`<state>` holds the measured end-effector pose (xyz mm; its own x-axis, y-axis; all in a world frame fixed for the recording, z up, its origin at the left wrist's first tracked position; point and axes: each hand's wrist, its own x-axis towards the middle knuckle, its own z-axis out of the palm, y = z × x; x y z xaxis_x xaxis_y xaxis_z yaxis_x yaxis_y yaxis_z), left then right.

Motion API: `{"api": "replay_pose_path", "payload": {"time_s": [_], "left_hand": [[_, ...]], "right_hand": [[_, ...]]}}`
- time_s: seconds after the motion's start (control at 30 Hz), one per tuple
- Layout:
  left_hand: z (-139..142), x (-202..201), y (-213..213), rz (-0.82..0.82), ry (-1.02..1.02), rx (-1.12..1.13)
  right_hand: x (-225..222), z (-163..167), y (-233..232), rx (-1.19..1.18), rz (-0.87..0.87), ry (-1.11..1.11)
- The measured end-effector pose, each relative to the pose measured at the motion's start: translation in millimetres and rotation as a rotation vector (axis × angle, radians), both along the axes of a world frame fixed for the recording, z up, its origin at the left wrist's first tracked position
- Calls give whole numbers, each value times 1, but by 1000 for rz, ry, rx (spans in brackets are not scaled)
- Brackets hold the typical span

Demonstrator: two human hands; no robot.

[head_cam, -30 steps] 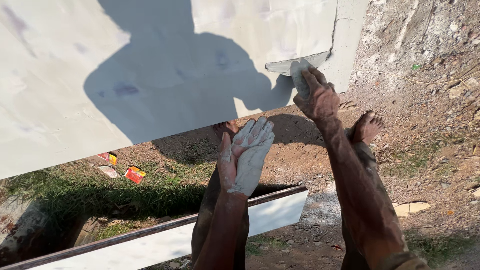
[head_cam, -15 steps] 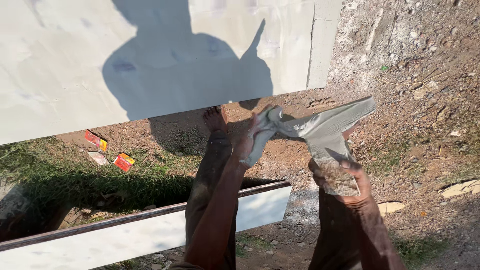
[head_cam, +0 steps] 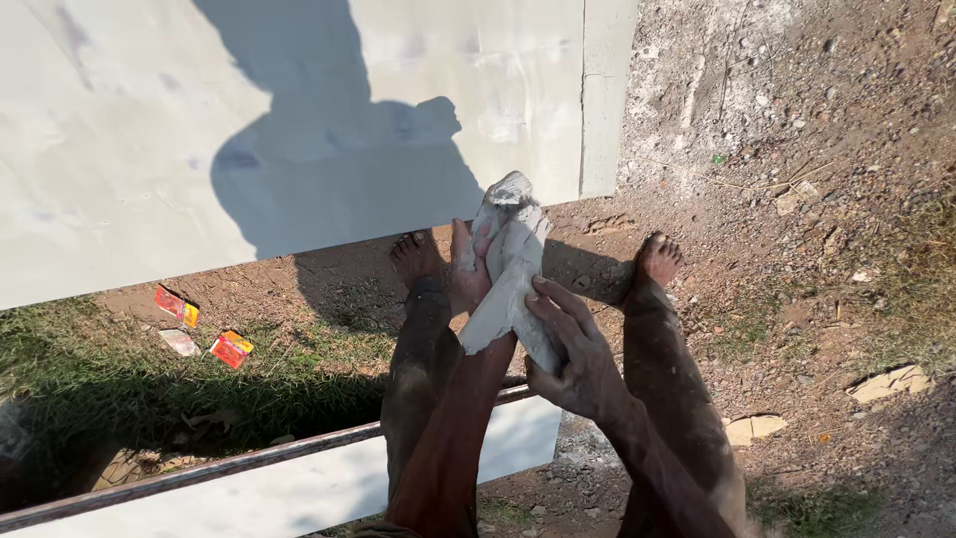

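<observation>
Head view: my right hand gripped a plaster-caked trowel, closed tight, wiping it against my open left hand (white slab already coated, tool uncleaned).

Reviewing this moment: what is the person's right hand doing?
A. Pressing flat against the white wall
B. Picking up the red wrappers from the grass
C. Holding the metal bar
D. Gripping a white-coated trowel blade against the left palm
D: the right hand wraps around the plaster-covered trowel, laid against the open, whitened left hand, away from the wall.
</observation>
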<state>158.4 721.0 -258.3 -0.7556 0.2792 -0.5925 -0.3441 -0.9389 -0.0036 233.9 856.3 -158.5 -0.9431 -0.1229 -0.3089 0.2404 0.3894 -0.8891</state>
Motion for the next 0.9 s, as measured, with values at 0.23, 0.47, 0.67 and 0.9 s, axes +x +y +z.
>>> {"api": "replay_pose_path", "payload": {"time_s": [0.23,0.47,0.67,0.9], "left_hand": [[25,-23,-30,9,-82,-290],[0,-11,-21,91,-358,-48],[2,-1,11,68,-114,476],[4,-27,-2,-172,-256,63]], "right_hand": [[5,-35,52,51,85,-293],[33,-75,64,-1752,-709,-567],[47,-78,24,-1886,-1075,-416],[-56,-133,123,-821,-951,-523]]}}
